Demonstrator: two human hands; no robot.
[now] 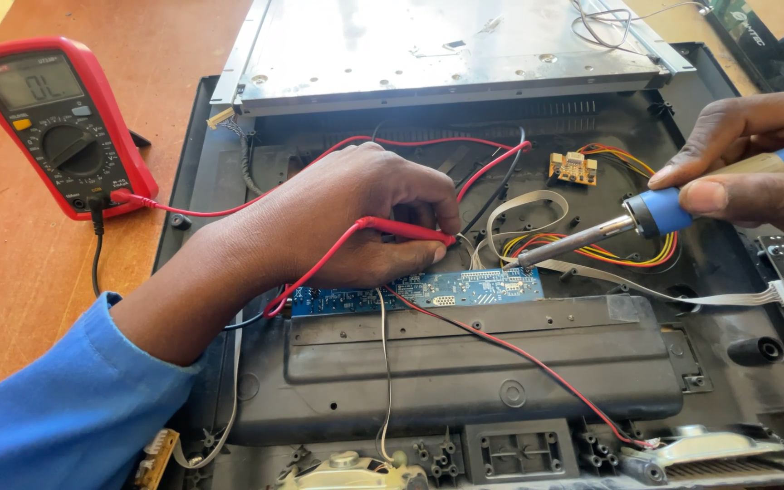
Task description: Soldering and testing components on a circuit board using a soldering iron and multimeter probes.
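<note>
My left hand (356, 213) is clenched around the slim red plastic test probe (406, 230), pinching it so its long axis runs nearly level, pointing right toward the narrow blue circuit board (465, 289) that lies along the upper edge of the long black plastic housing (483, 363). My right hand (755, 163) grips the blue-handled soldering iron (646, 216), whose metal shaft slants down and to the left, its tip touching or just above the right end of that board. So the two tools point toward each other, the iron's tip to the right of the probe's and slightly lower, both near the board's upper edge. The red-cased digital multimeter (52, 122) sits well apart, at my far left on the brown wooden table (11, 272).
</note>
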